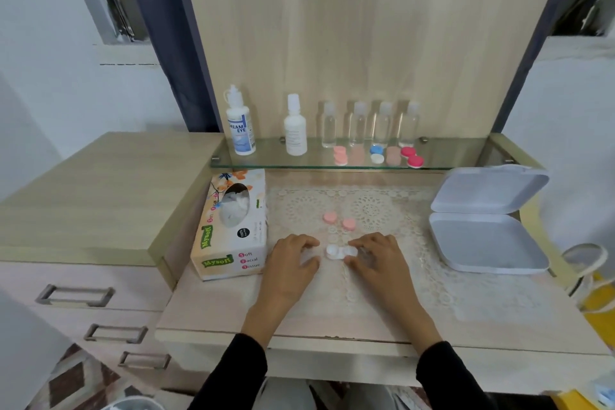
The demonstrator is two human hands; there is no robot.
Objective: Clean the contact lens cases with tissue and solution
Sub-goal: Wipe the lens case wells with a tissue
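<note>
My right hand (379,260) pinches one end of the white lens case (337,252) between a finger and thumb. It is a small, narrow grip. My left hand (293,260) sits just on the other side of the case with its fingers curled. Something pale and blurry is under them. It may be a tissue or only the lace mat (382,210) — I cannot tell if that hand holds anything.

Just past my fingertips lie two pink caps (329,217), apart from the case, so the case is open. I think the job is near its start. This one case is being cleaned, or is about to be. The tissue box (229,226) stands just outside my left hand. The solution bottle (240,125) is far past my grip, up on the glass shelf (273,156). More lens cases (376,154) wait on that shelf with their lids on, so most of the work is left.

The cups of the case are too blurry to show if they are wet or dry. An open white box (486,240) lies well outside my right hand — I cannot make out anything inside it.
</note>
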